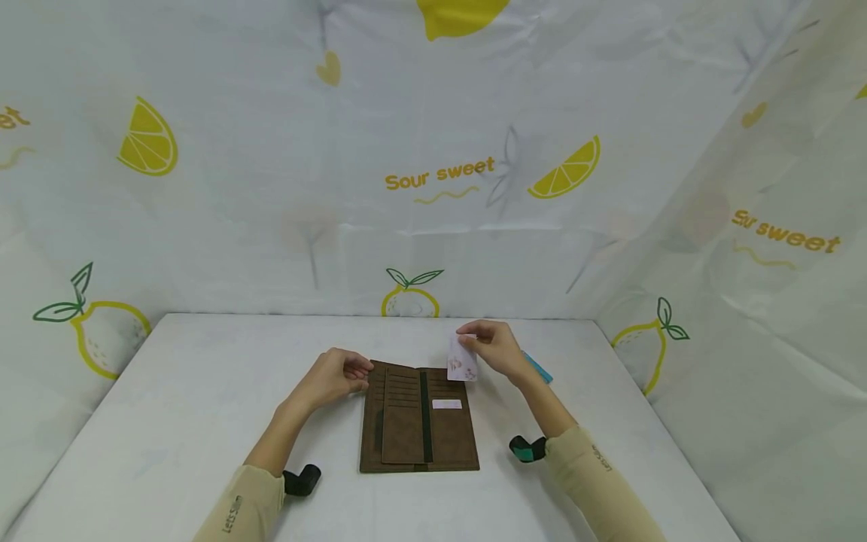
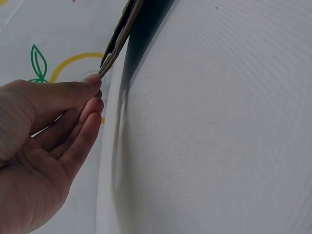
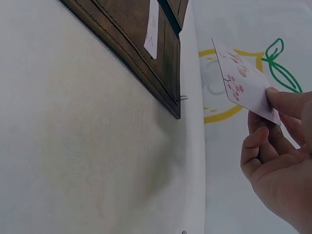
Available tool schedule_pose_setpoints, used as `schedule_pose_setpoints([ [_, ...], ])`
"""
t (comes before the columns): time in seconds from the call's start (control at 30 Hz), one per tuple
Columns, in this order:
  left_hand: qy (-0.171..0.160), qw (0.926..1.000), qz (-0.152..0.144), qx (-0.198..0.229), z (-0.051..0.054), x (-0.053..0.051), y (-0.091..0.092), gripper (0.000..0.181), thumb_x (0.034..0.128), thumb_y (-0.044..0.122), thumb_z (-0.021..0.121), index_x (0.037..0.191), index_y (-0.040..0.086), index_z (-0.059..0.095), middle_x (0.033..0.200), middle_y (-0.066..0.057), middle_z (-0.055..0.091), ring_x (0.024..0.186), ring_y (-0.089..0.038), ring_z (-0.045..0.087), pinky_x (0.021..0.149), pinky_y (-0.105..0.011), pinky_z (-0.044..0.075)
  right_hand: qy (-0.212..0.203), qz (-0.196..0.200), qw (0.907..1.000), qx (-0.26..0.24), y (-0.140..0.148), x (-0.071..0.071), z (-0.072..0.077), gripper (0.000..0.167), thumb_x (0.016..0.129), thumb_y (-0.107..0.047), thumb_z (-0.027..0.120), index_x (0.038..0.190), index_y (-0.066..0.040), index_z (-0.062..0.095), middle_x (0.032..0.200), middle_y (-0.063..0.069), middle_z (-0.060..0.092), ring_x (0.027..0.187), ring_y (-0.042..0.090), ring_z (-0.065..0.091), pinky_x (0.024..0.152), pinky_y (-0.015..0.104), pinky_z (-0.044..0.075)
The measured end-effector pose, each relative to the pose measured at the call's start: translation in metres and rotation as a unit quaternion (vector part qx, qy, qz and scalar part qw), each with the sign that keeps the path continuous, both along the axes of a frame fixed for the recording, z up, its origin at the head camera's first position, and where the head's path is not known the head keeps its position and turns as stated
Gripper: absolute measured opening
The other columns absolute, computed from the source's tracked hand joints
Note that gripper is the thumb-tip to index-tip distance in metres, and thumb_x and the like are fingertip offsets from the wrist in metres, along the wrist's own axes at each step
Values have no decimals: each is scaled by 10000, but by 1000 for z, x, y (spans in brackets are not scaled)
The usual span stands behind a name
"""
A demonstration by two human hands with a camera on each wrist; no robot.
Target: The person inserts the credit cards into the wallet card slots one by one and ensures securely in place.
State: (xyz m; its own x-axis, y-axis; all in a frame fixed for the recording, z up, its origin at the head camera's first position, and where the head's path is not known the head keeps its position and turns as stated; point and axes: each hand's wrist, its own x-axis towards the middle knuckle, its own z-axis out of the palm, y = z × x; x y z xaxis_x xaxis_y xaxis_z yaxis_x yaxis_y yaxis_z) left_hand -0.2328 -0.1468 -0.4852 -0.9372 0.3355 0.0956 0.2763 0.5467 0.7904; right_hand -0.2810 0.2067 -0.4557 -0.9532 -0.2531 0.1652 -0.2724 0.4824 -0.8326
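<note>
A brown wallet (image 1: 403, 436) lies unfolded on the white table, with card slots on both sides and a white card (image 1: 447, 404) tucked in a slot on its right half. At the wallet's upper left corner, my left hand (image 1: 332, 379) pinches the edge between thumb and finger; the left wrist view shows the hand (image 2: 53, 126) on that edge. My right hand (image 1: 497, 348) holds a white card with a pink floral print (image 1: 463, 360) above the wallet's upper right corner. In the right wrist view the printed card (image 3: 243, 80) is tilted and apart from the wallet (image 3: 141, 53).
A blue item (image 1: 538, 367) lies on the table behind my right wrist, partly hidden by it. Black wrist-worn pieces (image 1: 302, 480) show beside both sleeves. A white curtain with lemon prints (image 1: 433, 248) stands behind the table (image 1: 169, 452).
</note>
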Motion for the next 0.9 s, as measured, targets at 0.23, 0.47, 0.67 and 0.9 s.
schedule_pose_setpoints([
  [0.23,-42,10000,47,-5,0,0,1,221,877,-39,846,1091,-30,793,967,-93,803,859,-127,723,773,-244,599,36,42,10000,-76,-7,0,-2,200,1037,-129,739,1172,7,795,1243,218,791,1139,282,732,909,153,543],
  [0.47,-105,9999,125,-22,0,1,0,221,883,-34,843,1098,-23,793,976,-92,804,875,-138,733,794,-270,611,-20,23,10000,-94,-19,1,0,179,1036,-117,731,1163,-12,800,1224,188,803,1054,155,728,906,194,568],
  [0.67,-102,9999,65,27,0,1,-1,221,875,-41,846,1089,-27,794,959,-89,801,859,-130,724,766,-223,592,-163,142,9996,-196,-29,5,-1,171,1032,-110,735,1150,-3,797,1212,197,803,1009,114,707,888,212,563],
  [0.9,-74,9999,33,68,1,1,0,217,874,-47,843,1084,-32,792,954,-91,801,854,-129,722,757,-218,587,-319,285,9987,-264,-41,8,-4,189,1034,-135,739,1165,-9,789,1210,200,797,939,109,690,845,234,563],
])
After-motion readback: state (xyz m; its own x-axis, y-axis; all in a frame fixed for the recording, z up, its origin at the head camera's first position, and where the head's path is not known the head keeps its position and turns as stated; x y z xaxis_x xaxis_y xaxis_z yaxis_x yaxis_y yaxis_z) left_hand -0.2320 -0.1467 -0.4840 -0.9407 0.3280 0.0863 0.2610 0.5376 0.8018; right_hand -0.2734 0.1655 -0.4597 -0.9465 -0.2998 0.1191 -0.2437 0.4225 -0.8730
